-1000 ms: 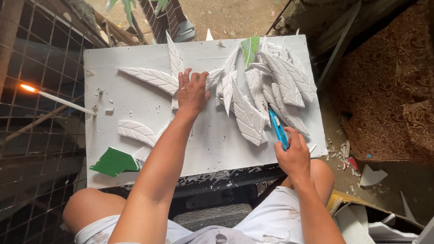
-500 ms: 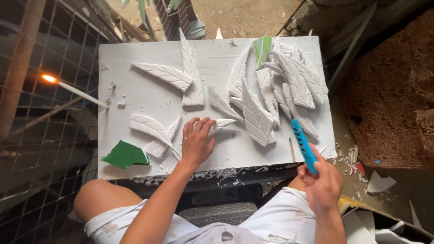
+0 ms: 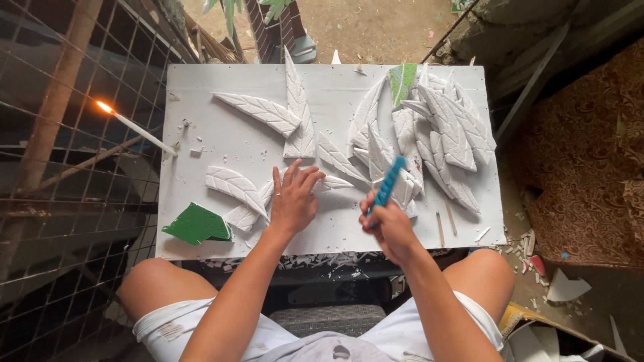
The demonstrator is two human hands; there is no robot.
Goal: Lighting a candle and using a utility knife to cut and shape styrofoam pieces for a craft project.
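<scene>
Left hand (image 3: 293, 200) lies flat, fingers spread, pinning a white foam leaf (image 3: 333, 182) to the white surface (image 3: 201, 127). Right hand (image 3: 391, 228) grips the blue cutter (image 3: 387, 186), poised beside it; looks like trimming, needing a steady blade.

A single head-worn camera looks almost straight down from above the seated person, facing forward over their lap. The white board (image 3: 335, 228) fills the middle of the frame at close range, with the thighs along the bottom edge and both forearms rising from there. A wire fence (image 3: 60, 201) occupies the left side, bare ground the top.
</scene>
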